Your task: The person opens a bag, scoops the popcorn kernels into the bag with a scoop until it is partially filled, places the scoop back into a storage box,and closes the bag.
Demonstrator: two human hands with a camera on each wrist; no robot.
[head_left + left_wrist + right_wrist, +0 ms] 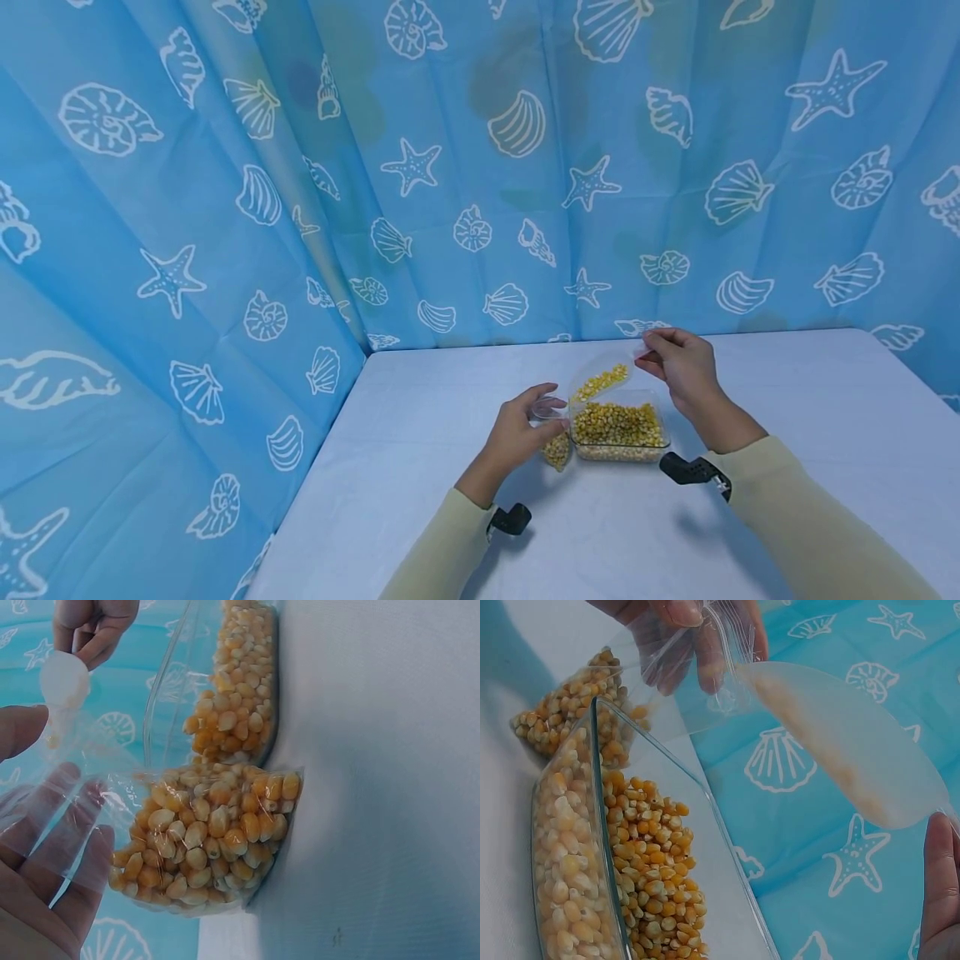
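The curtain (542, 196) is displaying white shells and starfish on blue, while the tablecloth (390, 483) is showing bluish white. Corn kernels (654, 874) are mixing yellow, orange and cream; the scoop (862, 742) is looking milky white, the sleeves (798, 504) pale yellow, the wrist cameras (513, 520) black.

Frosted scoop (870, 754) and glass container (602, 772), partly unseen
Right wrist view: the bottom edge cuts off the glass container, the right edge crops the right hand (939, 896), and kernels (821, 754) blur behind the scoop's wall. Left wrist view: the left hand (34, 907) is cropped at left, partly veiled by the plastic bag (202, 844). Head view: both sleeves (810, 517) run off the bottom.
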